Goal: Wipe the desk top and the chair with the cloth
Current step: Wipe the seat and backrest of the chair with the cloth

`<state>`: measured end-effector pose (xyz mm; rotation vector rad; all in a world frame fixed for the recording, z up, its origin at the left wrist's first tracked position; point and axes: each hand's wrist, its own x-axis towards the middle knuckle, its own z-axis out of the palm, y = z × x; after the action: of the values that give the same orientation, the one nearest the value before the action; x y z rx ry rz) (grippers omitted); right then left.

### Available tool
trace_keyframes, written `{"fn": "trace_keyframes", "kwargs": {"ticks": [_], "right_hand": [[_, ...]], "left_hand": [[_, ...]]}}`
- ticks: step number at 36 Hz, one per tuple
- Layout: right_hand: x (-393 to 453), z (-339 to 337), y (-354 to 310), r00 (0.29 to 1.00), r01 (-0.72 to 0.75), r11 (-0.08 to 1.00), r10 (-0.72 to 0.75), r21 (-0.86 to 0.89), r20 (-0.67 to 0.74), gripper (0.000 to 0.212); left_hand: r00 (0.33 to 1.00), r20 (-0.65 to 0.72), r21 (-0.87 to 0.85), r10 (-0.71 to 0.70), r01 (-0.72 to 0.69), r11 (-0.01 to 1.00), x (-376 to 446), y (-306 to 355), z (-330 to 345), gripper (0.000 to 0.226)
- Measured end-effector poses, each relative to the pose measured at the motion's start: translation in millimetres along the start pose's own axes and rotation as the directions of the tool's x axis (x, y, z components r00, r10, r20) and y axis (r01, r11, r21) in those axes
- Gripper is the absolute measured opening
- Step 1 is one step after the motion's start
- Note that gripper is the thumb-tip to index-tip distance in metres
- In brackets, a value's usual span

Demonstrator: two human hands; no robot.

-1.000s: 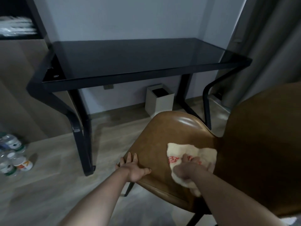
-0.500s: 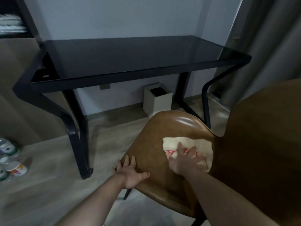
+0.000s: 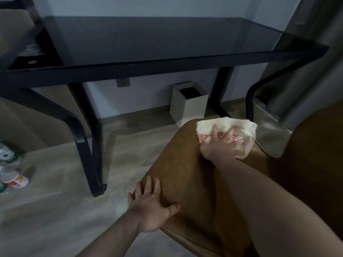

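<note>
With the right hand [image 3: 220, 145] pressing spread fingers on the cloth [image 3: 228, 134] at the chair [image 3: 187, 175] seat's far edge, left hand [image 3: 150, 208] flat, the cloth could, though blurred, slip off.

The right hand [image 3: 221, 145] lies flat on a white cloth [image 3: 230, 130] at the chair seat's [image 3: 189, 164] far edge, near 2 o'clock. The left hand [image 3: 150, 206] rests flat on the seat's 7 o'clock side. The black desk [image 3: 148, 39] stands at 12 o'clock.

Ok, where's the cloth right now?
The cloth lies at the far edge of the chair seat, under the right hand, just in front of the white bin.
</note>
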<state>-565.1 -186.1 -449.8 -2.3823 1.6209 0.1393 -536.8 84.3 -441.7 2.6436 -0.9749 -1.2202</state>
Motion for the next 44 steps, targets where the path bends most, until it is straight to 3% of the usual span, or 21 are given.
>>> {"fn": "trace_keyframes", "kwargs": {"ticks": [3, 7, 10, 17, 21, 23, 25, 35, 44], "right_hand": [[-10, -1, -29, 0.974, 0.201, 0.976, -0.19, -0.08, 0.126, 0.079], [-47, 8, -74, 0.854, 0.472, 0.853, -0.378, -0.225, 0.357, 0.071], [-73, 16, -76, 0.791, 0.575, 0.79, -0.469, -0.214, 0.393, 0.069], [-79, -9, 12, 0.874, 0.457, 0.875, -0.41, -0.157, 0.259, 0.073], [-75, -31, 81, 0.956, 0.177, 0.967, -0.124, -0.183, 0.267, 0.075], [-82, -38, 93, 0.952, 0.008, 0.989, 0.038, -0.149, 0.302, 0.076], [-100, -39, 87, 0.939, -0.066, 0.987, 0.112, -0.148, 0.325, 0.081], [-182, 6, 67, 0.935, 0.057, 0.987, -0.001, -0.149, 0.355, 0.086], [-140, 13, 41, 0.947, 0.078, 0.994, -0.049, -0.079, 0.318, 0.084]], "left_hand": [[1.0, -0.004, 0.005, -0.001, 0.001, 1.0, 0, 0, -1, 0.111], [1.0, -0.025, 0.003, -0.006, 0.006, 1.0, -3, 2, -1, 0.11], [1.0, -0.024, 0.0, -0.009, 0.009, 1.0, -7, 5, -2, 0.109], [0.999, -0.002, 0.005, -0.032, 0.032, 0.999, -13, 9, -7, 0.11], [0.999, 0.006, -0.01, -0.037, 0.037, 0.999, -19, 10, -7, 0.111], [1.0, -0.004, -0.005, -0.03, 0.03, 1.0, -21, 11, -6, 0.11], [1.0, -0.009, 0.003, -0.029, 0.029, 1.0, -23, 11, -5, 0.108], [0.997, -0.078, -0.007, -0.026, 0.025, 1.0, -21, 8, 2, 0.097], [0.991, -0.134, -0.014, -0.024, 0.022, 1.0, -10, 5, 6, 0.094]]}}
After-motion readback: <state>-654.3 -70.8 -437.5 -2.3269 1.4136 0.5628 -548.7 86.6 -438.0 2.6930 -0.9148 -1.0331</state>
